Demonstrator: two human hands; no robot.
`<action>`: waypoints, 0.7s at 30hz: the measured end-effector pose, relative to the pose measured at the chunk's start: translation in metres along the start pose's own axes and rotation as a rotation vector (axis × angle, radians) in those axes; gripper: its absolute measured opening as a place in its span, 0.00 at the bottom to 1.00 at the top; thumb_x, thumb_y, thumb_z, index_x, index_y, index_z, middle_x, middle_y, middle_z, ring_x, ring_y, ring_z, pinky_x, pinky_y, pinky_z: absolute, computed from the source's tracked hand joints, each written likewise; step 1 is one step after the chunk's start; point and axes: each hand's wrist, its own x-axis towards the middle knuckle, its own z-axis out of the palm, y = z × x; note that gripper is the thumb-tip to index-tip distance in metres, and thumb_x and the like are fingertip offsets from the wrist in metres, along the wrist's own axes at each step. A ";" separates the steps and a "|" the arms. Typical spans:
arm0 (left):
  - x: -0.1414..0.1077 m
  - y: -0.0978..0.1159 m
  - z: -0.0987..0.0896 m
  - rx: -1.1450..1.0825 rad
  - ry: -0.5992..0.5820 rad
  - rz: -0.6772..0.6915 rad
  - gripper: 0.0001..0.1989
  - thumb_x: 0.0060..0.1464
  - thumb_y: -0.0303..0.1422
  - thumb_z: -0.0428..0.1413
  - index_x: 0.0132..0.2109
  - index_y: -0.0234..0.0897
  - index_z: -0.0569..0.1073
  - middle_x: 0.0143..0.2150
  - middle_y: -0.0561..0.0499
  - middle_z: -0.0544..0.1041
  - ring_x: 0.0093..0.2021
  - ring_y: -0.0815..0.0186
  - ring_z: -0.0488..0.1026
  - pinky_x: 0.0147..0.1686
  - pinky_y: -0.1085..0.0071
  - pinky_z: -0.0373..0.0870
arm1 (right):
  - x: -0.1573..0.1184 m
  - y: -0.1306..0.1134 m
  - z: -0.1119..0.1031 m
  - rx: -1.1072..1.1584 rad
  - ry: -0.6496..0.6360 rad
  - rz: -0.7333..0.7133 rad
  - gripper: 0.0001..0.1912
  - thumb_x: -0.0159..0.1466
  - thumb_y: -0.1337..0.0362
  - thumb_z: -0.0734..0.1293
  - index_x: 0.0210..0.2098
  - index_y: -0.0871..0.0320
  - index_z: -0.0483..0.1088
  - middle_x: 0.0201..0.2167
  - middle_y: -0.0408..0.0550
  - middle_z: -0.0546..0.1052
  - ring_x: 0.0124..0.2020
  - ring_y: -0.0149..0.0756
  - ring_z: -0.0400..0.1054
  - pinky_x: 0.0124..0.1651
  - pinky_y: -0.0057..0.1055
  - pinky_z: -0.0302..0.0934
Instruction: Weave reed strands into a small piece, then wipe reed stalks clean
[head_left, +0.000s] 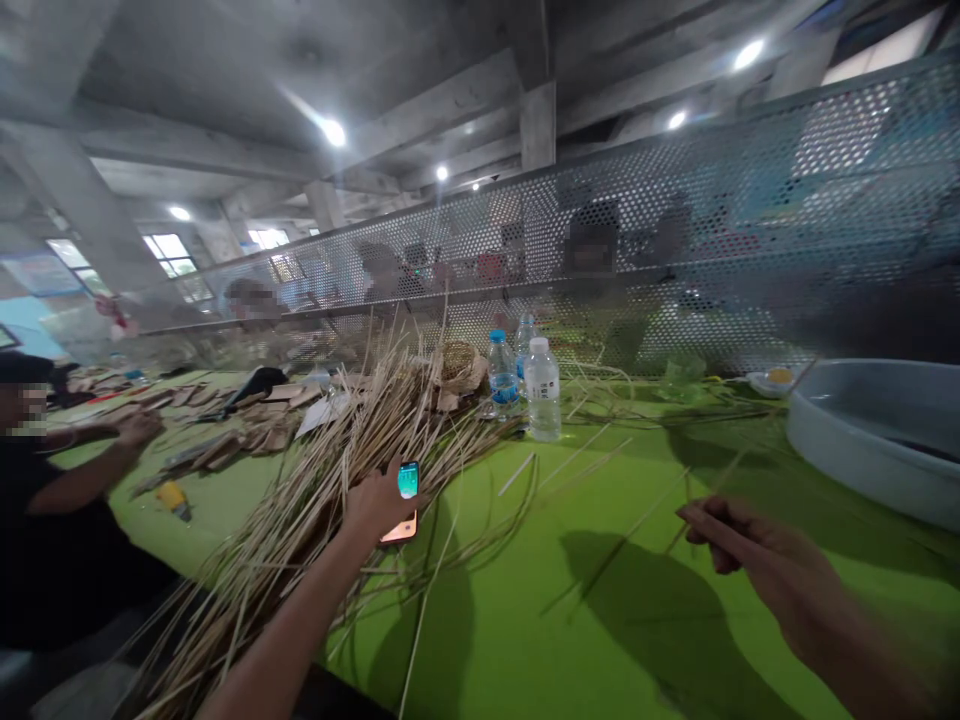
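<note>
My left hand (375, 500) is closed around a phone (408, 485) with a lit screen, fingers at its top and thumb at its right edge. Beneath and beside it spreads a large heap of long, thin, straw-coloured strips (300, 540), which look like split cane or bamboo. Over the right side of the green table, my right hand (739, 535) is pinched closed. Faint thin strips (688, 490) show at its fingertips, blurred by motion. A few loose strips (517, 474) lie on the table between the hands.
Several plastic bottles (543, 390) stand behind the heap, beside a woven basket (459, 368). A large pale basin (870, 430) sits at right. A yellow-handled tool (174, 500) lies at left near a co-worker (60, 520). A perforated metal screen (637, 240) runs along the back.
</note>
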 end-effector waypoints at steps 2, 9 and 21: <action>-0.002 -0.002 -0.001 0.004 -0.016 0.003 0.46 0.49 0.56 0.52 0.69 0.38 0.51 0.50 0.31 0.75 0.47 0.43 0.75 0.41 0.57 0.68 | 0.000 0.000 0.000 0.000 -0.005 0.012 0.22 0.51 0.43 0.70 0.28 0.57 0.73 0.23 0.44 0.72 0.22 0.31 0.59 0.27 0.29 0.55; -0.011 -0.001 0.000 -0.016 -0.018 0.013 0.51 0.46 0.56 0.55 0.70 0.37 0.46 0.51 0.28 0.73 0.50 0.40 0.73 0.42 0.56 0.66 | 0.000 -0.003 0.000 -0.001 0.012 -0.010 0.22 0.51 0.42 0.70 0.25 0.57 0.73 0.21 0.44 0.71 0.21 0.32 0.59 0.26 0.29 0.56; -0.015 -0.007 0.011 -0.196 0.086 -0.036 0.53 0.45 0.36 0.59 0.71 0.37 0.36 0.50 0.36 0.74 0.49 0.49 0.74 0.42 0.65 0.65 | -0.004 -0.018 0.002 -0.028 0.037 0.022 0.21 0.46 0.43 0.70 0.22 0.55 0.73 0.21 0.45 0.72 0.21 0.33 0.59 0.25 0.30 0.56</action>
